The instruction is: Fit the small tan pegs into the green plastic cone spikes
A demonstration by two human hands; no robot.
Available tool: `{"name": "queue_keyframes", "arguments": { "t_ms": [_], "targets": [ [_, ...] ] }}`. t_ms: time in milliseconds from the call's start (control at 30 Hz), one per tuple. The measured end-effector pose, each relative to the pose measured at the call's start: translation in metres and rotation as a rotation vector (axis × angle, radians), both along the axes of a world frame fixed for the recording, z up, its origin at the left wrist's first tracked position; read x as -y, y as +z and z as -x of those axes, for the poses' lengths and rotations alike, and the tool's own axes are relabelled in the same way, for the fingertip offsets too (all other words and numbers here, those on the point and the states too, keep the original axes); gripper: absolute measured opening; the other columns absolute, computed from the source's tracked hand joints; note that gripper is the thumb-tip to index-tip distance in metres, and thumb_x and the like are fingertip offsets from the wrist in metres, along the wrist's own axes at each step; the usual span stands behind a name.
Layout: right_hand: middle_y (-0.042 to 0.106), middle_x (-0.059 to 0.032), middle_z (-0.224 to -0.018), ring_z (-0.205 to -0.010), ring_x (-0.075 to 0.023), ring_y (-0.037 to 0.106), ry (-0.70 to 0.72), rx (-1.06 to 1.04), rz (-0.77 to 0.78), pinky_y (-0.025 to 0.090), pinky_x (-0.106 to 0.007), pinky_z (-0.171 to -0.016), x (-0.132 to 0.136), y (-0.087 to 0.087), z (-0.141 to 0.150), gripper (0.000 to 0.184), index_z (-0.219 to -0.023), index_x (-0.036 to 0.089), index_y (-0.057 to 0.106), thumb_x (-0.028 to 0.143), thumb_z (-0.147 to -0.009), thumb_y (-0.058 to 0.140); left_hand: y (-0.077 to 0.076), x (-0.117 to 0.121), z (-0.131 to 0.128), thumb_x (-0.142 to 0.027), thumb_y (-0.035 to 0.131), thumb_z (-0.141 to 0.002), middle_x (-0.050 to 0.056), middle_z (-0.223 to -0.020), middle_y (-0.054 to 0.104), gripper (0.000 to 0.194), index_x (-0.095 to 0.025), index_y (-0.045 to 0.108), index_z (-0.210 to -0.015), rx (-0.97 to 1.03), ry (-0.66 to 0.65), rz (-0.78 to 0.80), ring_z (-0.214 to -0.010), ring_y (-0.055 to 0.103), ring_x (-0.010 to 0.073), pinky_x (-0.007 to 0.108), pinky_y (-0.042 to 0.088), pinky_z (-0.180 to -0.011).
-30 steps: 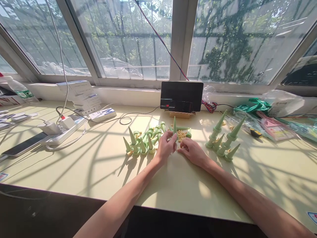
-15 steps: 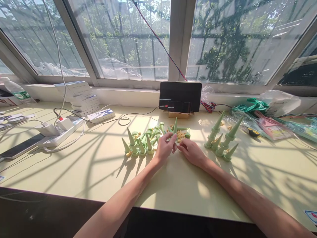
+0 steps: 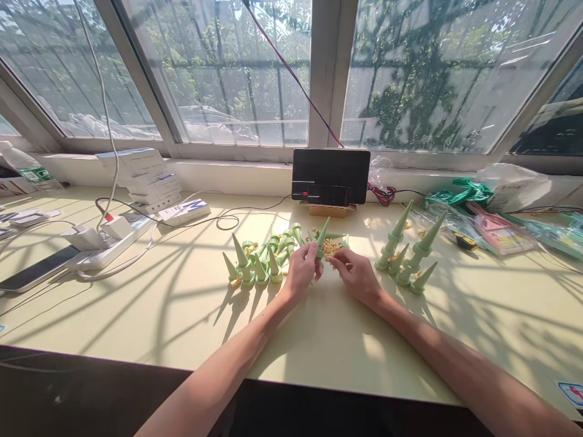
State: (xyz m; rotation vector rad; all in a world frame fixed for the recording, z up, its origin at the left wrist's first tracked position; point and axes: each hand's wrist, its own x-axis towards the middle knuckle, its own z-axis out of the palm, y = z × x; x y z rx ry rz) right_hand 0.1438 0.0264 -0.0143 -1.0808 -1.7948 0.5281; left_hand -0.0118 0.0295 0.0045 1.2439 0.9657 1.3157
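Note:
My left hand (image 3: 302,271) is closed around a pale green cone (image 3: 323,233), its tip pointing up and leaning slightly right. Just to its right, the fingertips of my right hand (image 3: 357,277) are pinched together; what is between them is too small to make out. Beyond both hands lies a pile of small yellow pieces (image 3: 331,245). Left of my left hand, several green cones (image 3: 274,267) stand upright beside a heap of loose green parts (image 3: 281,243). To the right stand taller green assemblies (image 3: 418,255) with pointed cones.
A black tablet (image 3: 330,173) leans on a cardboard stand at the back. White boxes (image 3: 148,182), a power strip (image 3: 113,243) and a phone (image 3: 40,267) lie to the left. On the right are plastic bags (image 3: 505,227) and a black-and-yellow tape measure (image 3: 465,241).
The green cone in my left hand has tilted to the right. My right hand has lifted slightly and shifted right, its fingertips now pinched. The view has moved a little.

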Motion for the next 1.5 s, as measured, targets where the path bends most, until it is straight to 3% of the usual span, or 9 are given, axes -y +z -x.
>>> {"name": "queue_keyframes", "arguments": {
  "t_ms": [533,833,1133,1300,1500],
  "targets": [
    [0.068,-0.0063,-0.082,-0.069,-0.0177,0.063,-0.104,-0.048,-0.129,0.055,-0.03,-0.062,0.0042,0.0032,0.0019,0.023,-0.089,0.021,0.06,0.042,-0.097,0.053,-0.0033,-0.0019,0.0009,-0.046,0.058,-0.088,-0.003,-0.054,0.051,0.032,-0.017,0.057,-0.075,-0.058,-0.033,-0.03,-0.047,0.049,0.0096,0.023,0.041,-0.048],
    [0.067,-0.005,-0.08,-0.065,-0.0152,0.06,-0.098,-0.043,-0.158,0.053,-0.026,-0.058,0.0033,0.002,0.0023,0.021,-0.088,0.02,0.06,0.038,-0.097,0.054,-0.004,-0.0011,0.0014,-0.047,0.061,-0.087,-0.001,-0.056,0.055,0.032,-0.015,0.064,-0.084,-0.091,-0.038,-0.029,-0.049,0.052,0.011,0.024,0.044,-0.049],
    [0.065,-0.0021,-0.073,-0.057,-0.0121,0.055,-0.094,-0.032,-0.231,0.046,-0.024,-0.052,0.0034,0.004,0.0022,0.019,-0.084,0.019,0.06,0.033,-0.097,0.056,-0.0022,0.0012,0.0008,-0.044,0.059,-0.089,-0.001,-0.055,0.058,0.032,-0.013,0.067,-0.094,-0.231,0.052,-0.087,-0.047,0.055,0.0111,0.023,0.044,-0.047],
    [0.065,-0.0021,-0.074,-0.056,-0.0117,0.054,-0.085,-0.033,-0.223,0.045,-0.024,-0.052,0.0035,0.0036,0.0024,0.02,-0.084,0.019,0.06,0.033,-0.097,0.057,-0.006,-0.0005,0.001,-0.042,0.06,-0.088,0.001,-0.062,0.061,0.032,-0.012,0.067,-0.097,-0.273,0.084,-0.149,-0.049,0.056,0.0113,0.024,0.046,-0.045],
    [0.064,-0.0016,-0.072,-0.054,-0.0116,0.053,-0.084,-0.023,-0.226,0.044,-0.024,-0.051,0.0029,0.0028,0.0019,0.022,-0.082,0.019,0.06,0.035,-0.097,0.057,-0.0063,0.0004,0.0012,-0.038,0.06,-0.088,0.006,-0.089,0.066,0.025,-0.015,0.069,-0.092,-0.392,0.173,-0.262,-0.056,0.059,0.0094,0.022,0.049,-0.048]
  ]
}}
